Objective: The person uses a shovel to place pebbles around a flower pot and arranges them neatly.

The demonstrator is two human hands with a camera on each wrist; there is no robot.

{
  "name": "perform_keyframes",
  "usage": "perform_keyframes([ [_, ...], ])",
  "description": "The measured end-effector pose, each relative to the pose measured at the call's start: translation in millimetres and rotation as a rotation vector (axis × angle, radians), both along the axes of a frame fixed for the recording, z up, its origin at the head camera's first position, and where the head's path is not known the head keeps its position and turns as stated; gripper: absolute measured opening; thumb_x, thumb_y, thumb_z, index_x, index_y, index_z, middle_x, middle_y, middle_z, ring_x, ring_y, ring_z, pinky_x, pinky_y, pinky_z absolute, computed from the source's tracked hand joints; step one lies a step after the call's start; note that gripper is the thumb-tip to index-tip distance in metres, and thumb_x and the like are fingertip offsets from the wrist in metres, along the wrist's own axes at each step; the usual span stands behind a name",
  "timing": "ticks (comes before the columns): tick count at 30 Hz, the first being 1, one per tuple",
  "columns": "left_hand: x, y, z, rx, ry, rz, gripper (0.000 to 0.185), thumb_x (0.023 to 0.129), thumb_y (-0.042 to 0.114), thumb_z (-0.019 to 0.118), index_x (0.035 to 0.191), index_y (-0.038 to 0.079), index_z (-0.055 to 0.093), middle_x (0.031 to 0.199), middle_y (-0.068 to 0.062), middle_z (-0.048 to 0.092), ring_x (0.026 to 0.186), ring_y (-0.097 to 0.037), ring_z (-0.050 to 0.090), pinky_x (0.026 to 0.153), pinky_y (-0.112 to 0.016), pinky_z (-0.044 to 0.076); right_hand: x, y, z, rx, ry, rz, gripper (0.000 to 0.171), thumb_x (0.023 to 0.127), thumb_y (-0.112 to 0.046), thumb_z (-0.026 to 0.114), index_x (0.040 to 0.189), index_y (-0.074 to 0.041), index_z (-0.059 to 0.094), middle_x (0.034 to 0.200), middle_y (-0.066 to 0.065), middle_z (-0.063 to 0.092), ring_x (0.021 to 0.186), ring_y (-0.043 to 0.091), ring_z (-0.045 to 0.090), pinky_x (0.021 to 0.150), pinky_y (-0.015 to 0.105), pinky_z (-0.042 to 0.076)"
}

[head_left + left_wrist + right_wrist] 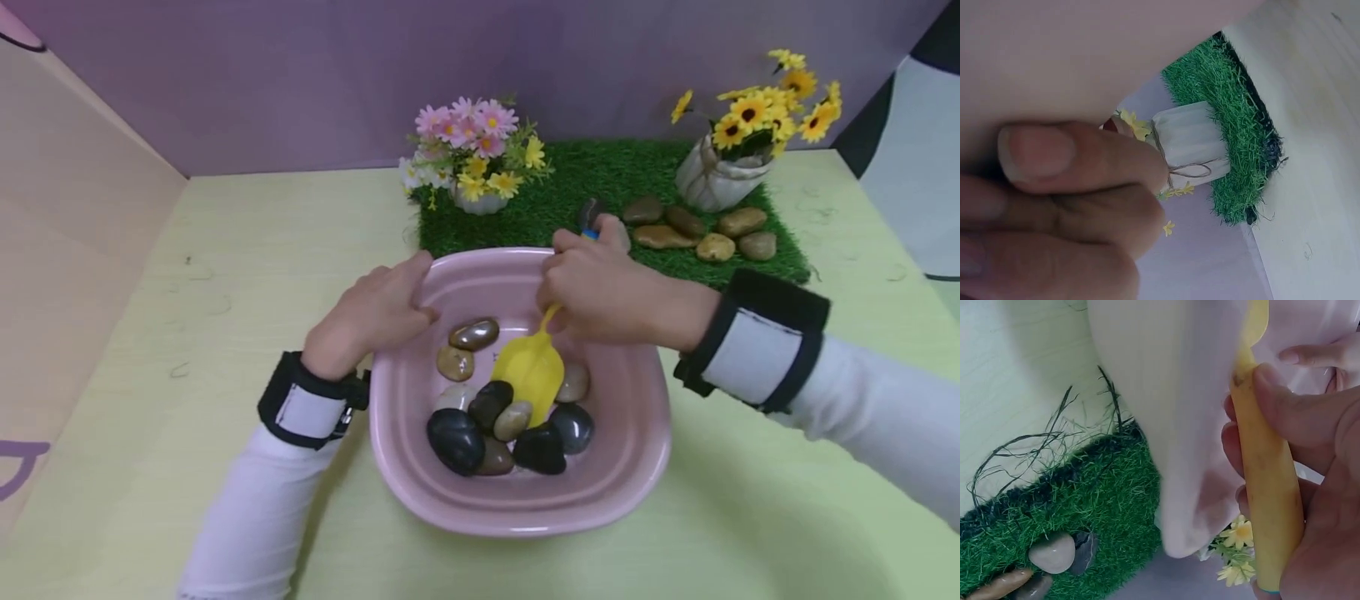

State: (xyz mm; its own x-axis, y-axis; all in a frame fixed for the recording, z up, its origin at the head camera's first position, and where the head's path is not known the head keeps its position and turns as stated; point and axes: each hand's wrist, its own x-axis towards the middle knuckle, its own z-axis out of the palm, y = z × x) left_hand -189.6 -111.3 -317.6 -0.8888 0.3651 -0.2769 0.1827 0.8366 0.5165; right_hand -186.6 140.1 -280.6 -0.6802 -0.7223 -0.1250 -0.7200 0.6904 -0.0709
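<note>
- While the right hand (611, 287) curls firmly round the handle of a yellow scoop (528, 367), no gap showing in that grip, I see the scoop's blade slanting down inside a pink basin (626, 467).
- Dark, tan and grey stones (455, 442) crowd about the blade; two overlap its edge.
- Over at the basin's far left corner, the left hand (371, 310) holds the rim, thumb inside, fingers bent.
- Beyond the basin, a green grass mat (600, 171) bears more stones (663, 237), a pot of pink and yellow flowers (487, 137) and a pot of sunflower-like blooms (716, 177).
</note>
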Motion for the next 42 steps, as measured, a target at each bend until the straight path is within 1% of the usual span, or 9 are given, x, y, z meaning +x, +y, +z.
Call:
perform_keyframes([
  [6, 1.5, 1, 1.9, 0.01, -0.03, 0.003, 0.024, 0.093, 0.015, 0.058, 0.112, 0.008, 0.046, 0.097, -0.019, 0.064, 0.06, -0.021, 0.069, 0.047, -0.027, 0.058, 6.1, -2, -7.1, -0.044, -0.102, -0.01, 0.012, 0.078, -0.018, 0.081, 0.089, -0.018, 0.08, 0.089, 0.0, 0.075, 0.094, 0.024, 0.049, 0.087, 0.057, 0.029],
  [12, 1.7, -1, 3.0, 0.034, -0.047, -0.001, 0.023, 0.094, 0.014, 0.058, 0.112, 0.008, 0.045, 0.096, -0.019, 0.064, 0.059, -0.021, 0.069, 0.047, -0.027, 0.058, 12.3, -3, -10.7, -0.044, -0.133, -0.066, 0.011, 0.076, -0.016, 0.08, 0.087, -0.017, 0.08, 0.09, 0.001, 0.076, 0.103, 0.029, 0.052, 0.092, 0.061, 0.031],
  [18, -0.7, -6, 2.7, 0.097, -0.091, -0.038, 0.025, 0.096, 0.012, 0.056, 0.116, 0.007, 0.043, 0.097, -0.02, 0.064, 0.06, -0.02, 0.07, 0.049, -0.029, 0.06, 11.4, -2, -11.7, -0.04, -0.201, -0.114, 0.009, 0.078, -0.016, 0.079, 0.086, -0.019, 0.08, 0.088, -0.003, 0.077, 0.114, 0.035, 0.051, 0.099, 0.073, 0.026],
  [26, -5.1, -10, 0.2, 0.152, -0.14, -0.071, 0.023, 0.098, 0.011, 0.055, 0.115, 0.007, 0.041, 0.097, -0.02, 0.064, 0.062, -0.021, 0.071, 0.051, -0.032, 0.062, 4.9, 3, -3.0, -0.046, -0.293, -0.121, 0.011, 0.08, -0.018, 0.078, 0.091, -0.022, 0.08, 0.088, -0.007, 0.076, 0.106, 0.027, 0.05, 0.099, 0.059, 0.024],
  [31, -6.6, -10, -1.6, 0.158, -0.143, -0.076, 0.022, 0.098, 0.01, 0.055, 0.115, 0.007, 0.041, 0.097, -0.02, 0.064, 0.062, -0.021, 0.071, 0.051, -0.032, 0.062, 1.4, 9, 2.7, -0.069, -0.397, -0.1, 0.013, 0.083, -0.02, 0.075, 0.094, -0.026, 0.079, 0.095, -0.009, 0.076, 0.104, 0.023, 0.051, 0.101, 0.055, 0.024],
  [35, -6.5, -10, -2.4, 0.157, -0.145, -0.071, 0.023, 0.098, 0.011, 0.054, 0.117, 0.007, 0.041, 0.098, -0.02, 0.064, 0.062, -0.021, 0.071, 0.051, -0.032, 0.062, -1.2, 14, 2.5, -0.144, -0.487, -0.049, 0.014, 0.086, -0.02, 0.072, 0.098, -0.024, 0.078, 0.098, -0.008, 0.076, 0.103, 0.019, 0.056, 0.103, 0.053, 0.032],
  [38, -6.9, -10, -3.0, 0.164, -0.145, -0.073, 0.023, 0.098, 0.011, 0.054, 0.117, 0.007, 0.041, 0.099, -0.02, 0.064, 0.062, -0.022, 0.071, 0.051, -0.032, 0.062, -1.1, 18, 1.5, -0.191, -0.508, -0.017, 0.014, 0.087, -0.019, 0.071, 0.098, -0.024, 0.078, 0.097, -0.008, 0.076, 0.102, 0.016, 0.061, 0.102, 0.051, 0.037],
  [40, -7.5, -9, -3.5, 0.169, -0.144, -0.079, 0.023, 0.098, 0.011, 0.054, 0.117, 0.007, 0.041, 0.1, -0.02, 0.063, 0.063, -0.022, 0.071, 0.052, -0.032, 0.062, 1.9, 21, 0.6, -0.209, -0.507, -0.027, 0.013, 0.087, -0.019, 0.072, 0.097, -0.025, 0.078, 0.096, -0.009, 0.076, 0.101, 0.016, 0.06, 0.107, 0.056, 0.028],
  [42, -8.3, -8, -3.8, 0.174, -0.142, -0.084, 0.023, 0.097, 0.011, 0.054, 0.116, 0.006, 0.041, 0.1, -0.02, 0.063, 0.063, -0.022, 0.071, 0.052, -0.032, 0.062, 7.5, 23, -0.7, -0.219, -0.503, -0.058, 0.012, 0.086, -0.02, 0.074, 0.096, -0.025, 0.078, 0.095, -0.011, 0.075, 0.099, 0.017, 0.057, 0.105, 0.057, 0.023],
])
